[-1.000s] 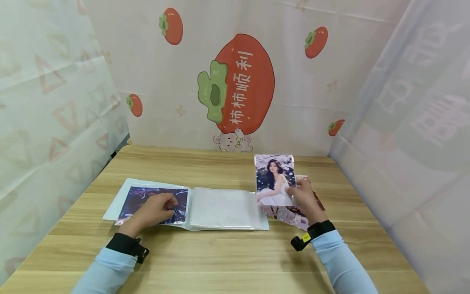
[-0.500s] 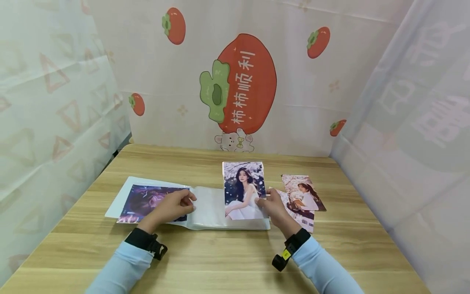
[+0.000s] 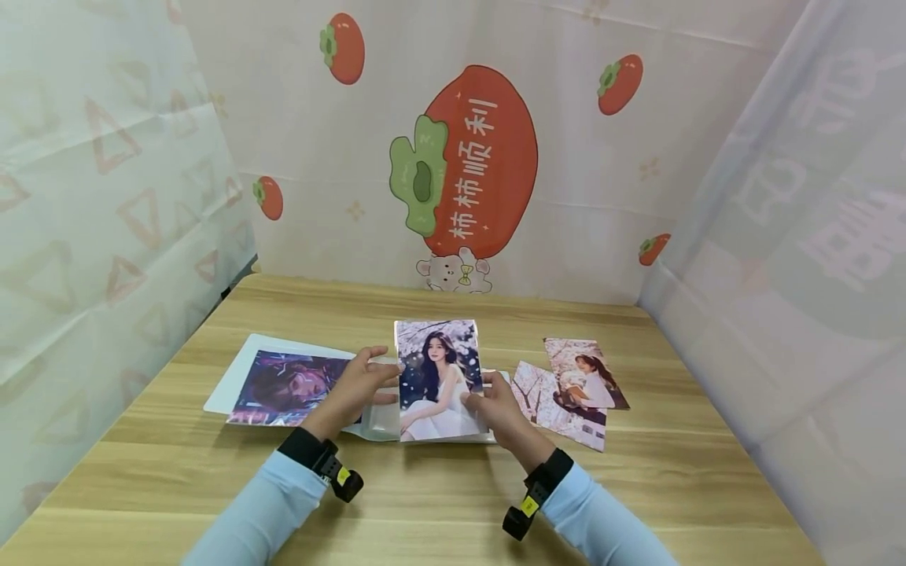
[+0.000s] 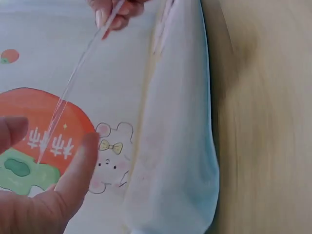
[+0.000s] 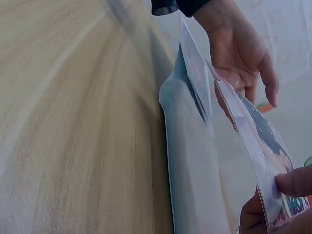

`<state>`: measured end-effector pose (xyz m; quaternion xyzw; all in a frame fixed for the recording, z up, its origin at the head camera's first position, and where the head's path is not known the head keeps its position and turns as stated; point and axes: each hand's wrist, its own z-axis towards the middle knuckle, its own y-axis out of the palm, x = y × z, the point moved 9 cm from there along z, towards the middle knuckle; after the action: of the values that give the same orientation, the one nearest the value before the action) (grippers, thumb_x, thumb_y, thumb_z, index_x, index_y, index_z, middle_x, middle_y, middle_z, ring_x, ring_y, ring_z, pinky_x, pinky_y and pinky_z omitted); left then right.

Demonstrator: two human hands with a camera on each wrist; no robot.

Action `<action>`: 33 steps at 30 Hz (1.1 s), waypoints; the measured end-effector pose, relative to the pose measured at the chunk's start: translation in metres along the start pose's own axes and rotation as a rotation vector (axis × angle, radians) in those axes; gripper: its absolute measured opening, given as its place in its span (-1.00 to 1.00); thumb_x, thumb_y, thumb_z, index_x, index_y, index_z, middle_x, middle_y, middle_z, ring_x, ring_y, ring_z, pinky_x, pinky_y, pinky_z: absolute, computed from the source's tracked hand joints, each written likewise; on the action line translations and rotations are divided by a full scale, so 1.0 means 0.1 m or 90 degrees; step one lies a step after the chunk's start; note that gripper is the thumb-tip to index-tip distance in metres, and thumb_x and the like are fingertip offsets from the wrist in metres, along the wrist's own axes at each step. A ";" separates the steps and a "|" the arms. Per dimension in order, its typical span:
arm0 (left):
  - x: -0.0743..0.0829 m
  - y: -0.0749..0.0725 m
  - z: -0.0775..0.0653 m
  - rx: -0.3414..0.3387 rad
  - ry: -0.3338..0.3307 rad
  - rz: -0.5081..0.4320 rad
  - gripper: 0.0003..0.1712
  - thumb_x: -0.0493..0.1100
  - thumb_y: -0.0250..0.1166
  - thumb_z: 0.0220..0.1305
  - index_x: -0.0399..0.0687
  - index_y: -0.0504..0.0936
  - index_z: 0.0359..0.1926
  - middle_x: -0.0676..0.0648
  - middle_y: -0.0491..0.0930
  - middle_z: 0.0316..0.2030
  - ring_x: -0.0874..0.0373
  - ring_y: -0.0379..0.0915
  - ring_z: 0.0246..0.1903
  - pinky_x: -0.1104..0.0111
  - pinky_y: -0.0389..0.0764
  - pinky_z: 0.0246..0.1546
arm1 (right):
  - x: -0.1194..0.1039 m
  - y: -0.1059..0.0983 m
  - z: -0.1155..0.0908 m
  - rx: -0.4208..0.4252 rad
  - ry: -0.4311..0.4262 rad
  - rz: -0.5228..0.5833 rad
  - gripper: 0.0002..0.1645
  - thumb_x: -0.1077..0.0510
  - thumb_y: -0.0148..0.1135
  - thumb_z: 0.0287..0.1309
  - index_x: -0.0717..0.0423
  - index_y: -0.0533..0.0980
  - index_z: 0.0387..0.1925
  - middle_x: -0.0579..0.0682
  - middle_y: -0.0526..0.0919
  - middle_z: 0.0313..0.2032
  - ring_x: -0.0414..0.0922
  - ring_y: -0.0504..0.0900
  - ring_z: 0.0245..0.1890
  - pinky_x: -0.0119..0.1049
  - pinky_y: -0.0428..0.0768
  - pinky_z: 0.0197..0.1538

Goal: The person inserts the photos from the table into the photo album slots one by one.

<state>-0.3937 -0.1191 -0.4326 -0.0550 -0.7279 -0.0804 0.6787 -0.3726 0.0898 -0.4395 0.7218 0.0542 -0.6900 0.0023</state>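
A printed cloth (image 3: 340,141) fills the upper frame, and the wooden table (image 3: 425,503) spans the bottom. The open album (image 3: 232,379) lies from left of centre to the middle, a purple print (image 3: 283,385) on its left page. At the centre, the portrait photo (image 3: 439,385) stands raised in front of the right page. At right, two pink prints, the lower print (image 3: 534,393) and the upper print (image 3: 591,369), overlap on the table. The right hand (image 3: 504,413) pinches the portrait's right edge, thumb in front; the left hand (image 3: 357,389) is at its left edge, thumb and fingers spread apart.

To steady it well, I would pinch both side edges lightly, keep fingertips off the picture face, and avoid bowing the sheet, which looks thin and likely to flex.

Whether the left fingers touch the portrait is unclear, as is whether it is a single sheet. It hides most of the right page; the left hand and wrist cover part of the purple print.
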 end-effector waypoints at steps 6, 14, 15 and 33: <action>-0.03 -0.07 0.08 0.075 -0.018 -0.070 -0.33 -0.21 0.15 0.29 -0.17 0.08 0.34 -0.34 0.37 0.08 -0.11 0.47 -0.07 0.18 0.55 -0.20 | 0.02 0.14 -0.06 -0.022 0.007 -0.020 -0.57 0.41 0.16 0.05 0.41 0.22 -0.06 0.07 0.47 -0.50 -0.18 0.44 -0.58 -0.39 0.39 -0.53; 0.01 -0.14 0.12 0.115 0.004 -0.083 -0.53 -0.42 0.11 0.24 -0.19 0.28 0.16 -0.15 0.53 -0.23 0.16 0.50 -0.40 0.31 0.54 -0.42 | 0.06 0.21 -0.10 -0.032 0.016 -0.043 -0.58 0.39 0.17 0.08 0.40 0.23 -0.05 0.10 0.48 -0.47 -0.15 0.41 -0.54 -0.36 0.34 -0.50; 0.00 -0.14 0.12 0.115 0.004 -0.082 -0.54 -0.43 0.11 0.24 -0.19 0.28 0.15 -0.14 0.54 -0.26 0.15 0.48 -0.40 0.31 0.53 -0.42 | 0.07 0.21 -0.11 -0.032 0.017 -0.044 -0.58 0.39 0.17 0.09 0.40 0.24 -0.05 0.11 0.49 -0.46 -0.14 0.41 -0.52 -0.35 0.36 -0.49; -0.01 -0.09 0.09 0.013 0.011 -0.056 -0.67 -0.40 0.11 0.22 -0.24 0.22 -0.03 -0.03 0.41 -0.40 0.17 0.43 -0.41 0.29 0.50 -0.41 | 0.15 0.19 -0.14 -0.045 0.016 -0.064 -0.61 0.42 0.19 0.06 0.37 0.26 -0.09 0.09 0.53 -0.46 -0.16 0.43 -0.51 -0.35 0.31 -0.48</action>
<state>-0.4046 -0.1264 -0.4344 -0.0154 -0.7243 -0.1028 0.6816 -0.3564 0.0729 -0.4554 0.7260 0.1146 -0.6780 -0.0077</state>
